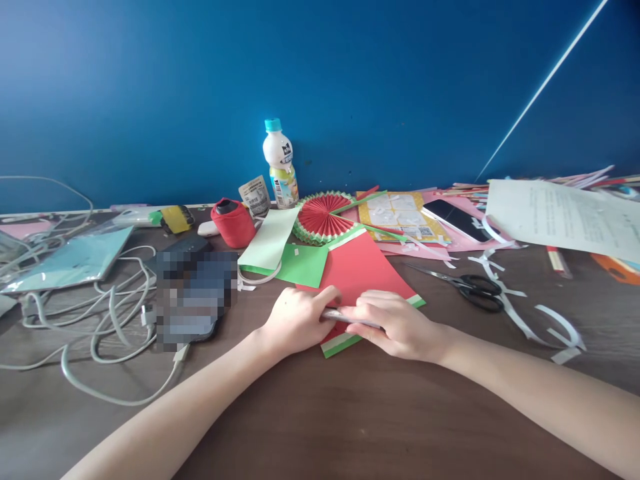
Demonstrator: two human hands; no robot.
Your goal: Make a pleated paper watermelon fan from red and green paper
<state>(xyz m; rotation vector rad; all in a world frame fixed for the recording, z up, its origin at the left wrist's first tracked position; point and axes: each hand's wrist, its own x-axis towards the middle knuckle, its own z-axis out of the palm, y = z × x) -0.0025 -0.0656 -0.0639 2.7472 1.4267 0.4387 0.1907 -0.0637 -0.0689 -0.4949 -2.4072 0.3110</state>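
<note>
While the two hands are near each other at the middle of the desk, the left hand and the right hand are each closed on a slim grey stick. They hold it above the near part of a red paper sheet, which lies well apart from the far edge of the desk. Because fingers cover much of the stick, I cannot tell whether it is a pen; it seems light and stiff, perhaps slippery, and best gripped toward its ends. The sheet is probably light and easily creased, so it is safer to take it flat by its green-and-white bands.
</note>
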